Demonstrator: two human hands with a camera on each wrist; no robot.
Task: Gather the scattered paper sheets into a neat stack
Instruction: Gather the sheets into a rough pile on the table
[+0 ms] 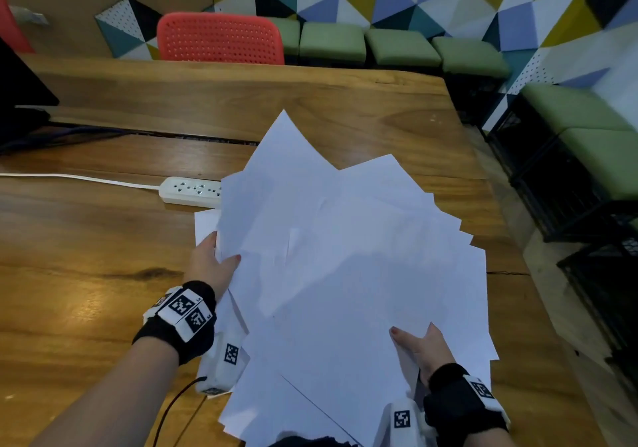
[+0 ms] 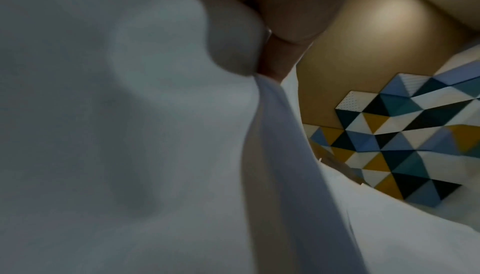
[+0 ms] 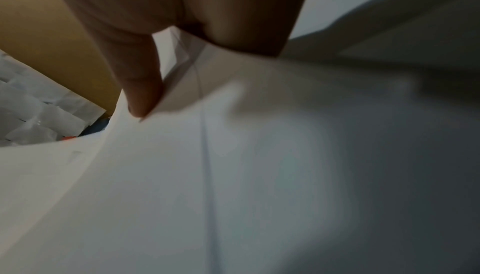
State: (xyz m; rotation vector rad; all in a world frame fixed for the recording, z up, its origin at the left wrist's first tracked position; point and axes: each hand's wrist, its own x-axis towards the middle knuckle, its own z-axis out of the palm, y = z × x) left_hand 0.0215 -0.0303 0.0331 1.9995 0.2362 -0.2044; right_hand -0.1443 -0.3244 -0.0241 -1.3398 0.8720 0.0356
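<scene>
The desk (image 1: 103,239) is carrying the whole job, its right edge running close beside the pile, and that edge is the first hazard — any sheet sliding rightward is heading for the floor. The paper sheets (image 1: 345,256) are fanning out in a loose, crooked pile across the near right part of the desk, corners pointing every way, and seem to be partly lifted rather than lying flat, though the wrist views are too blurred to settle that. A white power strip (image 1: 191,189) is lying just beside the pile's far left corner, with one sheet reaching over its end; paper dragged across it could be catching and creasing. The left hand (image 1: 214,267) is pinching the pile's left edge, thumb on top and fingers tucked under. The right hand (image 1: 423,346) is doing the same at the near right corner. Each grip is closing on only a few sheets, so I judge that the loose ones between the hands are liable to be slipping out — or buckling in the middle, if the hands are pushing together too fast.
</scene>
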